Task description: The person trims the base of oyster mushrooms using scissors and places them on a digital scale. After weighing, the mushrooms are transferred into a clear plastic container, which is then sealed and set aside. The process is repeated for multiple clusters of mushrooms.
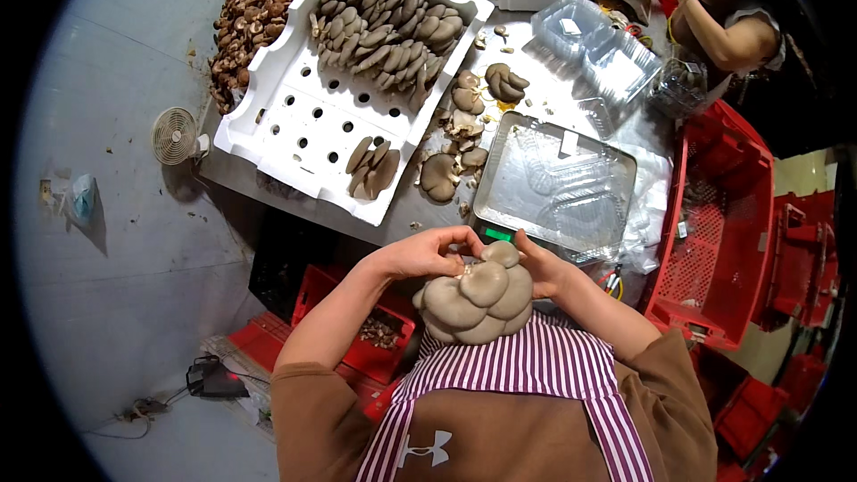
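A large cluster of grey-brown oyster mushrooms [482, 299] is held close in front of my striped apron, caps toward me. My left hand [433, 253] is closed at its upper left side, with thumb and bent fingers at the stem end. On the cluster's right, my right hand [541, 268] grips it, partly hidden behind the caps. Just beyond my hands, a metal tray [558, 165] holds clear plastic packs on a scale with a green display [497, 235]. Loose oyster mushrooms [439, 177] lie left of the tray.
A white foam crate [268, 129] holds rows of oyster mushrooms, beside a heap of brown mushrooms [254, 18]. Stacked clear plastic boxes [598, 49] stand far right, near a co-worker's arm [714, 31]. Red crates [714, 232] border the table; a small fan [175, 136] is left.
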`<action>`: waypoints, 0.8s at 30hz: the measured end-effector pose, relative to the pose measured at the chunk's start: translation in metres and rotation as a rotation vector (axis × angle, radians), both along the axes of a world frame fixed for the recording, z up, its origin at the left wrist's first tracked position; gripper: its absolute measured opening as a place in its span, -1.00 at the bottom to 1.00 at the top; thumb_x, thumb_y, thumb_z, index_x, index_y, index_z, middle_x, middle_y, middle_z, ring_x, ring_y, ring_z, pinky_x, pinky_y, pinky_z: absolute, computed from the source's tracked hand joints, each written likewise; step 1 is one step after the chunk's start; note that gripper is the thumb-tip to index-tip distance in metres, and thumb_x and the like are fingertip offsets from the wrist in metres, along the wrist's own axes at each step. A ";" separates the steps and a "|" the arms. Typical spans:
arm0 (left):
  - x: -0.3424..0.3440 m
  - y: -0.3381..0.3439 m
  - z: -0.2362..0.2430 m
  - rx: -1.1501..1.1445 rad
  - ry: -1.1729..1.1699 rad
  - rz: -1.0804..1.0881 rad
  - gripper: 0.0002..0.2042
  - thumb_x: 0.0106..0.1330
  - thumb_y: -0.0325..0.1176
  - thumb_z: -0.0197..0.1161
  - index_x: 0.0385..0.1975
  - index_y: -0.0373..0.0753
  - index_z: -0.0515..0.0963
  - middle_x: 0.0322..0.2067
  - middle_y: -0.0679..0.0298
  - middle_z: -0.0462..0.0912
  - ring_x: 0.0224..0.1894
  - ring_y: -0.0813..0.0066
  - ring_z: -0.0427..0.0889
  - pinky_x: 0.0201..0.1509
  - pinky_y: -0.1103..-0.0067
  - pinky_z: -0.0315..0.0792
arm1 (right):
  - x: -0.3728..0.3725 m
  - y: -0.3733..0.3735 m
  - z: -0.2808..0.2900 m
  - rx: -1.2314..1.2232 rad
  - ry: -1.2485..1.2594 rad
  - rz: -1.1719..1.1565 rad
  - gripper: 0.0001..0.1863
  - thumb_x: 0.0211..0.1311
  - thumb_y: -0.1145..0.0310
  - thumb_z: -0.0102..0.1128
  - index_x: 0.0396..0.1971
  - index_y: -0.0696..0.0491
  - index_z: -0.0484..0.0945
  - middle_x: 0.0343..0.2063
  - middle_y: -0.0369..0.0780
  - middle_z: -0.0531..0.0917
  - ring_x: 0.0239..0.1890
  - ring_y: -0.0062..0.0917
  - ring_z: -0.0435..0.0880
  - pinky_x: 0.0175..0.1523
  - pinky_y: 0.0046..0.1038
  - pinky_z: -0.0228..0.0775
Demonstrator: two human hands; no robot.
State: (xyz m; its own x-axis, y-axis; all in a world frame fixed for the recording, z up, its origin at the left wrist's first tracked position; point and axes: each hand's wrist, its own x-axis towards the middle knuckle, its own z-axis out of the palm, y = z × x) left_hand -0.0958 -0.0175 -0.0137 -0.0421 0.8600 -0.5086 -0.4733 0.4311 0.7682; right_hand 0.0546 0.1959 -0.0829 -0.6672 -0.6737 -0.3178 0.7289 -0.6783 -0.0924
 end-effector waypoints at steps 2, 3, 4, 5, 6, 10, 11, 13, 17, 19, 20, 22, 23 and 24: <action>0.004 0.005 -0.004 0.039 0.023 0.023 -0.62 0.19 -0.51 0.25 0.04 -0.29 0.45 0.00 0.35 0.50 -0.04 0.66 0.50 0.12 0.63 0.38 | 0.007 0.005 0.003 0.060 0.031 -0.019 -0.04 0.22 -0.36 -0.01 0.38 0.10 0.12 0.35 -0.02 0.25 0.38 -0.18 0.27 0.37 0.00 0.21; 0.006 0.009 -0.005 0.035 0.044 0.060 -0.63 0.20 -0.51 0.24 0.04 -0.29 0.45 0.01 0.34 0.50 -0.03 0.66 0.50 0.13 0.62 0.38 | 0.009 0.005 0.007 0.005 0.057 -0.047 -0.05 0.24 -0.35 -0.02 0.39 0.09 0.10 0.35 -0.02 0.24 0.38 -0.18 0.27 0.38 0.00 0.21; 0.007 0.011 -0.006 0.030 0.065 0.098 -0.64 0.21 -0.52 0.24 0.03 -0.29 0.45 0.02 0.32 0.50 -0.02 0.65 0.51 0.13 0.62 0.38 | 0.009 0.004 0.012 -0.050 0.083 -0.074 -0.05 0.26 -0.34 -0.03 0.40 0.09 0.08 0.35 -0.02 0.24 0.38 -0.17 0.27 0.38 0.00 0.20; 0.009 0.013 -0.006 0.025 0.085 0.138 -0.65 0.22 -0.52 0.23 0.03 -0.29 0.44 0.04 0.31 0.51 -0.01 0.64 0.51 0.13 0.61 0.38 | 0.010 0.003 0.015 -0.105 0.110 -0.100 -0.06 0.28 -0.33 -0.04 0.41 0.09 0.05 0.36 -0.02 0.23 0.38 -0.17 0.27 0.38 0.00 0.20; 0.011 0.016 0.000 0.042 0.097 0.187 -0.68 0.27 -0.50 0.22 0.03 -0.29 0.45 0.06 0.25 0.52 0.05 0.56 0.53 0.16 0.55 0.41 | 0.011 0.007 0.015 -0.129 0.153 -0.104 -0.05 0.29 -0.30 -0.02 0.42 0.12 0.00 0.37 -0.01 0.21 0.39 -0.17 0.26 0.40 -0.01 0.17; 0.013 0.004 -0.022 0.070 -0.088 0.595 -0.69 0.44 -0.29 0.08 0.08 -0.31 0.41 0.07 0.07 0.51 0.09 0.30 0.56 0.21 0.37 0.45 | 0.006 0.008 0.021 -0.118 0.164 -0.215 -0.02 0.25 -0.29 0.06 0.42 0.11 0.01 0.38 0.00 0.18 0.40 -0.16 0.24 0.41 -0.01 0.14; 0.016 0.000 -0.032 0.116 -0.105 0.710 -0.66 0.45 -0.22 0.06 0.09 -0.29 0.41 0.06 0.09 0.51 0.10 0.30 0.55 0.16 0.40 0.47 | 0.004 0.008 0.023 -0.144 0.148 -0.234 -0.02 0.25 -0.29 0.07 0.42 0.10 0.01 0.38 0.00 0.17 0.40 -0.15 0.24 0.41 0.00 0.14; 0.025 -0.008 -0.049 0.214 -0.134 0.926 -0.59 0.47 -0.07 0.03 0.11 -0.24 0.40 0.05 0.13 0.51 0.13 0.30 0.51 0.07 0.46 0.52 | -0.001 0.011 0.026 -0.197 0.124 -0.284 -0.02 0.23 -0.28 0.10 0.43 0.07 0.00 0.38 0.00 0.16 0.39 -0.14 0.24 0.41 0.03 0.13; 0.074 -0.008 -0.056 0.202 -0.508 1.101 -0.36 0.35 0.23 0.05 0.24 -0.12 0.30 0.16 0.19 0.42 0.19 0.22 0.43 0.26 0.22 0.37 | -0.017 0.015 0.034 -0.109 0.142 -0.475 -0.01 0.21 -0.28 0.13 0.43 0.05 -0.01 0.37 -0.05 0.19 0.40 -0.14 0.21 0.42 0.02 0.11; 0.095 0.003 -0.040 0.273 -0.536 1.078 -0.29 0.25 0.29 0.15 0.28 -0.03 0.27 0.18 0.23 0.38 0.21 0.22 0.40 0.25 0.16 0.36 | -0.025 0.013 0.042 -0.040 0.207 -0.506 -0.02 0.18 -0.23 0.21 0.43 -0.01 0.01 0.36 -0.07 0.22 0.39 -0.17 0.25 0.42 0.00 0.13; 0.099 0.007 -0.040 0.282 -0.514 1.099 -0.28 0.21 0.29 0.21 0.29 0.04 0.25 0.21 0.25 0.33 0.24 0.21 0.36 0.23 0.11 0.35 | -0.028 0.013 0.045 0.025 0.245 -0.520 -0.02 0.17 -0.22 0.23 0.43 -0.02 0.02 0.36 -0.07 0.22 0.38 -0.18 0.26 0.41 -0.01 0.14; 0.097 0.014 -0.031 0.284 -0.391 1.142 -0.22 0.19 0.30 0.23 0.34 0.07 0.18 0.25 0.28 0.31 0.29 0.26 0.31 0.27 0.19 0.32 | -0.033 0.008 0.048 0.117 0.315 -0.544 -0.02 0.13 -0.15 0.32 0.43 -0.06 0.03 0.33 -0.07 0.26 0.35 -0.21 0.31 0.38 -0.07 0.22; 0.091 0.018 -0.023 0.281 -0.337 1.153 -0.19 0.18 0.30 0.24 0.37 0.08 0.15 0.28 0.28 0.29 0.31 0.28 0.29 0.28 0.22 0.31 | -0.036 0.006 0.049 0.147 0.350 -0.548 -0.01 0.13 -0.13 0.33 0.43 -0.05 0.02 0.32 -0.07 0.27 0.35 -0.21 0.31 0.37 -0.08 0.25; 0.087 0.020 -0.016 0.285 -0.305 1.156 -0.15 0.17 0.31 0.24 0.38 0.00 0.12 0.30 0.25 0.27 0.33 0.27 0.27 0.32 0.23 0.28 | -0.037 0.003 0.051 0.177 0.381 -0.553 -0.01 0.13 -0.12 0.34 0.43 -0.05 0.01 0.31 -0.07 0.27 0.34 -0.21 0.32 0.36 -0.10 0.27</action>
